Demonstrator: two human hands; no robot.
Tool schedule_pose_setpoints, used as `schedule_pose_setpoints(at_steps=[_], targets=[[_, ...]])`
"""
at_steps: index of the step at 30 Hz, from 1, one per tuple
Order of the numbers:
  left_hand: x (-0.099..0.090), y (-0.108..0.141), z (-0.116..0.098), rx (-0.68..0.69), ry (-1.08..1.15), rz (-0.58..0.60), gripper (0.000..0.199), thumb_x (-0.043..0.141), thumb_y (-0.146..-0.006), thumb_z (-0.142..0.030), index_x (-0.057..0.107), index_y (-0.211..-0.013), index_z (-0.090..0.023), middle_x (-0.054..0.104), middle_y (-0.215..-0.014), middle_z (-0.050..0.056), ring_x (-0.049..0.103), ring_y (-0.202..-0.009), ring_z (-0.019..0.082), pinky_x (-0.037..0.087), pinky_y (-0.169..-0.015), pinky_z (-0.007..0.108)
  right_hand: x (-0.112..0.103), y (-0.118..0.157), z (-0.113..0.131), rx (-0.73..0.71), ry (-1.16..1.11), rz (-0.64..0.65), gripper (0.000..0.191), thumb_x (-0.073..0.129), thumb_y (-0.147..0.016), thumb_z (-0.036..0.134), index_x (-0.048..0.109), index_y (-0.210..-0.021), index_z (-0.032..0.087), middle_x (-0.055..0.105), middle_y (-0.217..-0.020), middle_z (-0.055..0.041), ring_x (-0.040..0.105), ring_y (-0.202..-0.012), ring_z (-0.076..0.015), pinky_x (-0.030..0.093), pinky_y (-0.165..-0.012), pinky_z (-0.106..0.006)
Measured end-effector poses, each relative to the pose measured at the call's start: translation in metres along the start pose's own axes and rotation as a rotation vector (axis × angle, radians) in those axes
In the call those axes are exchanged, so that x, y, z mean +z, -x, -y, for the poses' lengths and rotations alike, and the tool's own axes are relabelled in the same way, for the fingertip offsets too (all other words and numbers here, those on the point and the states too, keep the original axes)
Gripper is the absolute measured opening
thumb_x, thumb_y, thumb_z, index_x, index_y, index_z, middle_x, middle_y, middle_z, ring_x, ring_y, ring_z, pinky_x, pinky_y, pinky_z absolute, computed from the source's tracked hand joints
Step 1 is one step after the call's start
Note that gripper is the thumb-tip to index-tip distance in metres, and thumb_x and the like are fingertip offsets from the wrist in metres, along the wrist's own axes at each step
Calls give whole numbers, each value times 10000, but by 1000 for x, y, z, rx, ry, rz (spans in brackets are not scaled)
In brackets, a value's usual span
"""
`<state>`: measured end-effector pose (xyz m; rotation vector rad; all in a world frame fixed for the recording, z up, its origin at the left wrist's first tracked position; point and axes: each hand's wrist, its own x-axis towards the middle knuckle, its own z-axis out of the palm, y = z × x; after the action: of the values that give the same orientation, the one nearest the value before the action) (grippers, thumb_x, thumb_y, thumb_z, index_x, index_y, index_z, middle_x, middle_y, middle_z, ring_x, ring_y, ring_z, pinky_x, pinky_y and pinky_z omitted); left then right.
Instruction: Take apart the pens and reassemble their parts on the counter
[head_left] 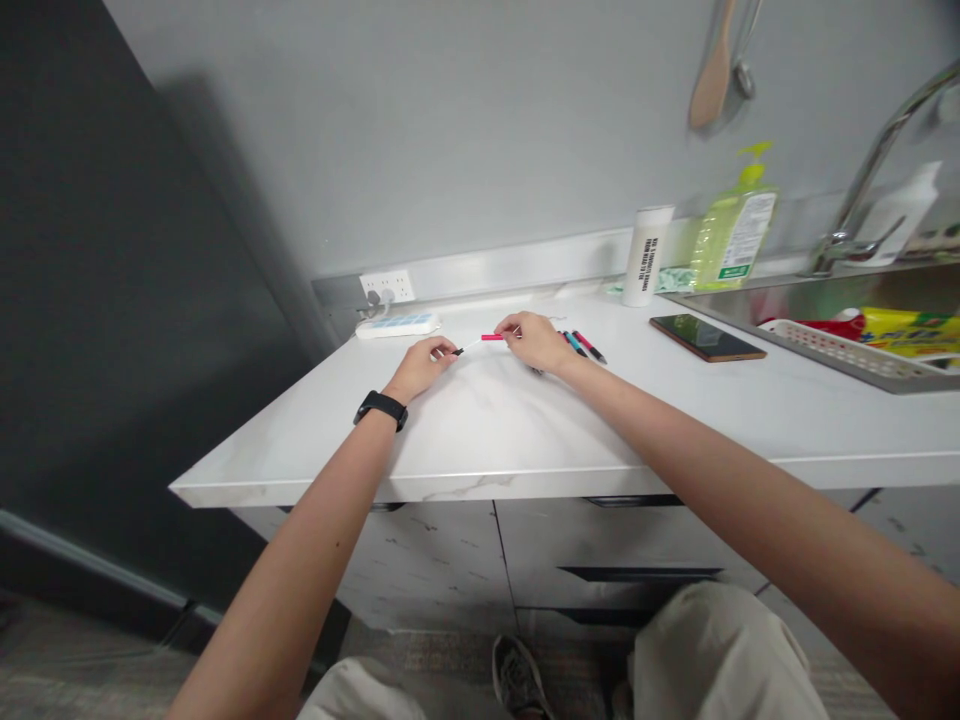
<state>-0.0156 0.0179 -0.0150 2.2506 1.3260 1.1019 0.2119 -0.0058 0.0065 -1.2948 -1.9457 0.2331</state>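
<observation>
Both my hands hold one thin pen (480, 342) with a pink barrel and a dark tip, level above the white counter (525, 430). My left hand (421, 366), with a black watch on the wrist, pinches the dark tip end. The pink end sits between the fingers of my right hand (536, 342). Just right of my right hand lie a few more pens (583, 345), blue and pink, flat on the counter.
A white power strip (397, 325) lies near the wall socket. A phone (706, 337) lies face up beside the sink (840, 300), which holds a white basket (832, 350). A white canister (646, 255) and green soap bottle (735, 235) stand at the wall. Dark wall at left.
</observation>
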Motion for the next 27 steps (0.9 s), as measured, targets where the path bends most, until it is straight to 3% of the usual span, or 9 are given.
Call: schedule_pose_setpoints(at_steps=[10, 14, 17, 22, 27], targets=[[3, -1, 0, -23, 153, 97, 331, 735, -689, -437, 703, -859, -156, 716, -914, 78, 605, -826, 193, 450, -858, 348, -11, -4, -10, 61, -243, -62, 234, 579, -700, 42, 718, -871, 119, 738, -790, -43, 686, -707, -148, 533, -766, -253], [6, -1, -4, -52, 229, 155, 455, 759, -639, -543, 704, -851, -143, 705, -842, 66, 597, -783, 181, 449, -830, 342, -11, -6, -16, 101, -325, -70, 177, 598, -689, 47, 680, -821, 133, 706, -709, -21, 676, -653, -136, 520, -683, -220], [9, 1, -10, -63, 269, 217, 492, 726, -678, -577, 714, -898, -138, 668, -733, 37, 571, -711, 158, 444, -761, 314, -10, -5, -15, 114, -330, -40, 163, 603, -692, 40, 649, -808, 145, 682, -658, -10, 669, -651, -137, 509, -671, -219], [10, 5, -14, -130, 319, 320, 477, 737, -721, -488, 724, -1044, -137, 672, -770, 28, 541, -662, 123, 418, -670, 271, -3, -6, -13, 170, -376, -50, 161, 659, -723, 83, 597, -844, 170, 674, -674, 7, 627, -577, -116, 512, -652, -237], [10, 8, -15, -194, 425, 360, 513, 809, -658, -361, 710, -1114, -148, 719, -915, 50, 617, -789, 157, 462, -808, 310, 0, -10, -16, 294, -646, -131, 250, 697, -728, 81, 509, -852, 190, 618, -660, 33, 622, -551, -111, 504, -567, -225]])
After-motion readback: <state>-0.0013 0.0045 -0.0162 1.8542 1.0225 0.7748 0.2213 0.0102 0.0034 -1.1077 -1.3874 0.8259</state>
